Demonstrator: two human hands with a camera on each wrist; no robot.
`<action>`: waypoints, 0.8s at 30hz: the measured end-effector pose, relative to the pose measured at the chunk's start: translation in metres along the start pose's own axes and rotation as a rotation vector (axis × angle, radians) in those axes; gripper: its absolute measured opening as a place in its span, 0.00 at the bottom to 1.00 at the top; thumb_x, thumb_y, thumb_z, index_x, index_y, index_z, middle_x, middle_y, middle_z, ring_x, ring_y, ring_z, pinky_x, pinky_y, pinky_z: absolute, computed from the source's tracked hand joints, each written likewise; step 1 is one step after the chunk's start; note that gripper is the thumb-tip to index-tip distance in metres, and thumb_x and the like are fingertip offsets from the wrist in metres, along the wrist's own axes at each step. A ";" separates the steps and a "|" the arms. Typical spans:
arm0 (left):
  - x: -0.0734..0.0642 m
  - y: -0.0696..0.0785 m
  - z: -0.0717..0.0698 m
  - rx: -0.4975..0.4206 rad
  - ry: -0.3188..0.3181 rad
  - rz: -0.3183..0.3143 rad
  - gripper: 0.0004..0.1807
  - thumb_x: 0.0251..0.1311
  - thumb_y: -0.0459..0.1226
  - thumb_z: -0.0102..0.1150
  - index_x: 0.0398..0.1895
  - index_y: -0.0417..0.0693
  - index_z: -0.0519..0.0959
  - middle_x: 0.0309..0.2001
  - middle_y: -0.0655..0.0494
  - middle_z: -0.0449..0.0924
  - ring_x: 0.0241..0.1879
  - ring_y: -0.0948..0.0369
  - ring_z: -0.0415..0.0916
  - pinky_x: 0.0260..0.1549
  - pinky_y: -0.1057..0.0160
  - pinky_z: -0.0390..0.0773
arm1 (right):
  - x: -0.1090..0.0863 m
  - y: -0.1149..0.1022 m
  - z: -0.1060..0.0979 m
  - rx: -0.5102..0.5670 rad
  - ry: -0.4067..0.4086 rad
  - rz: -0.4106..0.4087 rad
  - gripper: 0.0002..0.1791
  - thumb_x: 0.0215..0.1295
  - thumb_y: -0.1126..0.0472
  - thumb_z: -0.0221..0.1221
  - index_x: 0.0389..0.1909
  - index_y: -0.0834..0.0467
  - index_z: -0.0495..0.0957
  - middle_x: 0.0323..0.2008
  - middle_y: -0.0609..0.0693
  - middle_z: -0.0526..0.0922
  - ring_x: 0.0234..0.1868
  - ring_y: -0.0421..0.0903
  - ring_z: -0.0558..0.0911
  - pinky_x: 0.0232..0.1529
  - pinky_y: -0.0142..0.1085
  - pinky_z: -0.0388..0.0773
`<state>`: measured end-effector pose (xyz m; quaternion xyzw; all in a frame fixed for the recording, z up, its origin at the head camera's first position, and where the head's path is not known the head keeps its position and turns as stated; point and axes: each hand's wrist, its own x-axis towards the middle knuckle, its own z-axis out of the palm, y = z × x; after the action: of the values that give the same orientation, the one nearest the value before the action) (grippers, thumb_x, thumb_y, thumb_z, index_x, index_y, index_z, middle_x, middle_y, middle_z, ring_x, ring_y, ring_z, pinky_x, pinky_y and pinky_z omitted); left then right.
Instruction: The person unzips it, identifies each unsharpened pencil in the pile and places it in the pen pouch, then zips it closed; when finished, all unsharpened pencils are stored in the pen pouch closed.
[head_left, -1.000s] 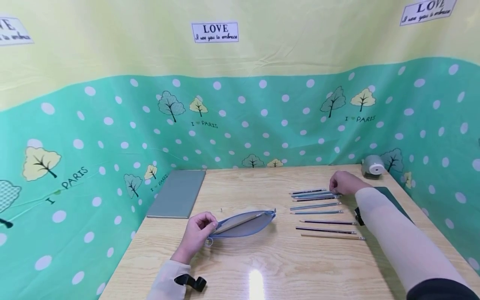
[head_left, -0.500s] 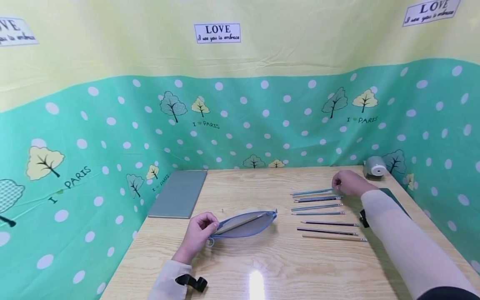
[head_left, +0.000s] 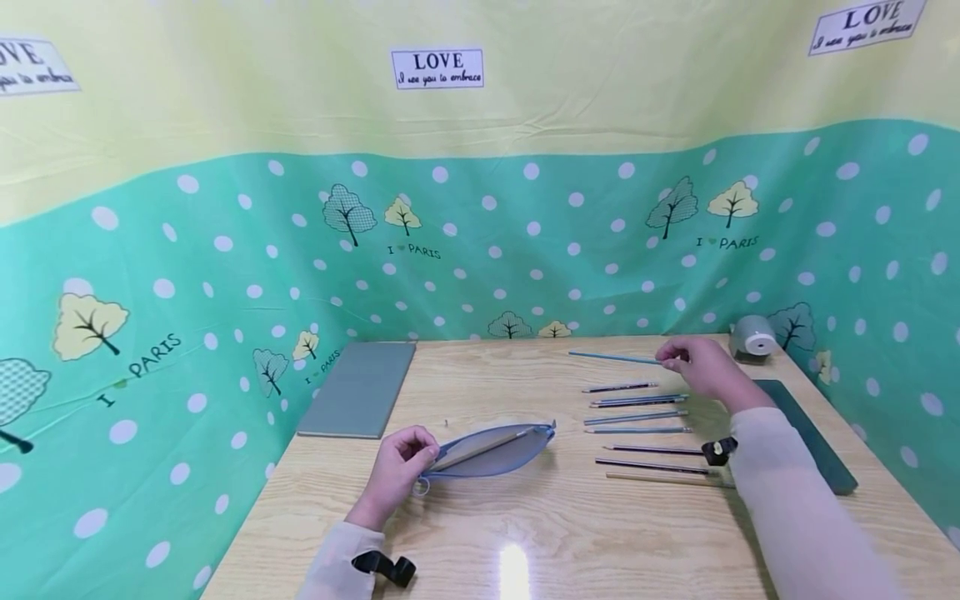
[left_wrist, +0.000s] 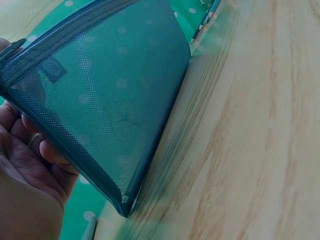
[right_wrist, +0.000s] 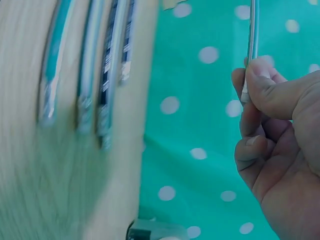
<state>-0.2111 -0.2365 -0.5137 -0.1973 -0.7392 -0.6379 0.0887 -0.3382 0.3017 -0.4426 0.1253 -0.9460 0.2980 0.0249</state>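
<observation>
My left hand (head_left: 401, 467) grips the end of a blue mesh zip pencil case (left_wrist: 115, 90), which stands on its edge with its mouth unzipped and gaping. Inside it a pencil (head_left: 480, 448) shows, lying lengthwise. Above the table at the back right, my right hand (head_left: 697, 367) pinches a blue pencil (head_left: 611, 357) between thumb and fingers near its eraser end; in the right wrist view the held pencil (right_wrist: 253, 35) points upward in the picture. Below that hand, several pencils (head_left: 637, 417), blue, dark-striped and one plain wood, lie in a loose row on the table.
A grey-green notebook (head_left: 356, 390) lies at the back left. At the back right corner stands a grey pencil sharpener (head_left: 752, 337). A dark green board (head_left: 813, 437) lies under the right forearm. Polka-dot cloth (head_left: 480, 250) walls the table's back and sides.
My right hand has picked a blue pencil from the far end of the row and lifted it up and away from the others. The left hand keeps its hold on the pencil case.
</observation>
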 end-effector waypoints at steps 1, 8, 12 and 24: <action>0.000 0.000 0.000 0.001 0.000 -0.002 0.02 0.68 0.27 0.63 0.36 0.36 0.80 0.32 0.57 0.79 0.30 0.65 0.73 0.33 0.68 0.75 | -0.002 -0.003 0.000 0.009 0.012 0.002 0.10 0.78 0.63 0.59 0.54 0.58 0.84 0.48 0.56 0.84 0.46 0.54 0.80 0.42 0.48 0.78; 0.000 -0.001 0.000 0.001 0.011 -0.020 0.03 0.68 0.28 0.63 0.36 0.36 0.80 0.33 0.56 0.79 0.31 0.65 0.74 0.34 0.67 0.75 | -0.018 -0.024 -0.001 0.014 0.107 -0.037 0.11 0.78 0.64 0.58 0.55 0.56 0.85 0.46 0.54 0.82 0.39 0.52 0.75 0.33 0.44 0.75; 0.000 -0.002 0.000 0.001 0.022 -0.023 0.03 0.69 0.27 0.62 0.36 0.36 0.80 0.33 0.56 0.79 0.32 0.65 0.74 0.35 0.67 0.75 | -0.024 -0.038 -0.004 0.009 0.157 -0.074 0.09 0.77 0.63 0.60 0.51 0.56 0.86 0.45 0.52 0.81 0.40 0.52 0.76 0.31 0.43 0.76; -0.001 0.000 0.002 -0.023 0.037 -0.014 0.02 0.68 0.25 0.61 0.35 0.35 0.79 0.33 0.56 0.78 0.32 0.65 0.75 0.35 0.68 0.75 | -0.040 -0.075 -0.018 0.003 0.206 -0.141 0.07 0.73 0.65 0.65 0.46 0.54 0.88 0.39 0.48 0.78 0.38 0.49 0.75 0.31 0.40 0.75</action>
<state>-0.2099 -0.2346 -0.5141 -0.1811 -0.7313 -0.6506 0.0955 -0.2812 0.2616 -0.3914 0.1602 -0.9268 0.3081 0.1427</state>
